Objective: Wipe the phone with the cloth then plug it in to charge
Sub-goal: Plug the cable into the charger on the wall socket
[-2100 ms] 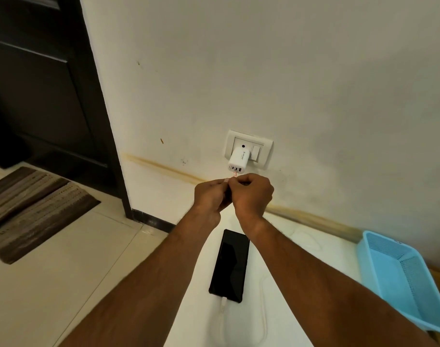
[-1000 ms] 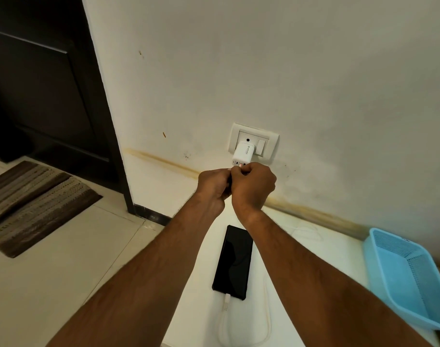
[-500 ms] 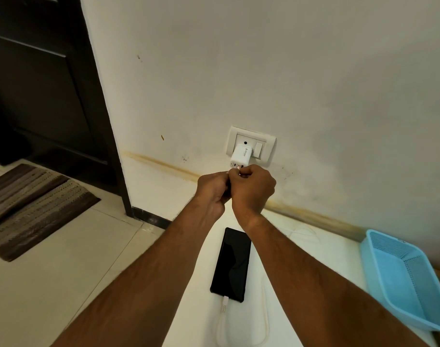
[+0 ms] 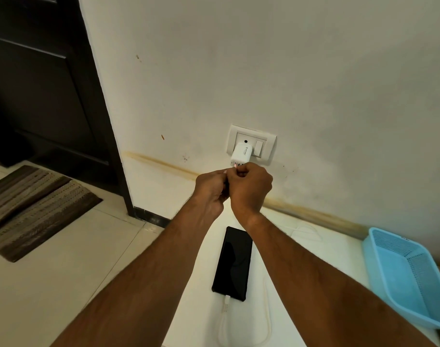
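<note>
Just below the wall socket (image 4: 251,144), both hands are bunched together, the left hand (image 4: 210,190) and right hand (image 4: 250,189) pinched on the cable plug (image 4: 235,166) at the underside of the white charger (image 4: 241,154). The phone (image 4: 232,262) lies face up on the white tabletop (image 4: 314,259), its cable (image 4: 226,306) already seated. To finish well, line the plug square with a port, brace the charger so it stays in the socket, and push straight up. The charger carries a small grey logo, too small to read.
</note>
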`<state>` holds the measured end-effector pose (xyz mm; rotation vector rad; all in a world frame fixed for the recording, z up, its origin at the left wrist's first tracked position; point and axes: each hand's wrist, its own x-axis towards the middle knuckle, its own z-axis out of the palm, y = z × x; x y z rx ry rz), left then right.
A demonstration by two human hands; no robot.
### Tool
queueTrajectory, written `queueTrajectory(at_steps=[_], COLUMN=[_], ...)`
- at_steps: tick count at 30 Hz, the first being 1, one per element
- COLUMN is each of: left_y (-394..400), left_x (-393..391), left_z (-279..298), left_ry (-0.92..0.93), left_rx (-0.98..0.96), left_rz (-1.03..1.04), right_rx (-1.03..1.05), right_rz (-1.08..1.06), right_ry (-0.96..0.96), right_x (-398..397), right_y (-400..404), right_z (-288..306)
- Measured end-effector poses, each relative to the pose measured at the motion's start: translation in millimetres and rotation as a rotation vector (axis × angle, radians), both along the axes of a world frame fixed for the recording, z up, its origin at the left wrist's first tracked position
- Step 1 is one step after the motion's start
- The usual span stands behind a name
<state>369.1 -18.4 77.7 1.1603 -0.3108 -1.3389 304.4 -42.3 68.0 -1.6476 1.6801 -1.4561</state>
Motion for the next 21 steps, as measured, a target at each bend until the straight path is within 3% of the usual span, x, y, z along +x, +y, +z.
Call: queueTrajectory(at_steps=[7,12,21], left_y=[3.5,-1.8,-5.7], left_x=[5.8,5.0,3.7], left_z=[3.8,6.3,6.0], left_ry=[0.167,0.062,0.06], left_rx=[-0.004,-0.013,0.0], left_rz=[-0.019,0.032,0.065], right_rx=[-0.022,-0.022,-0.022], right_rz=[-0.04,-0.052,-0.07], right_ry=[0.029,0.024,0.011], right_x=[8.9,10.7,10.9], right_y=[-2.1,-0.5,-2.5], right_z=[-0.4,0.7,-2.6])
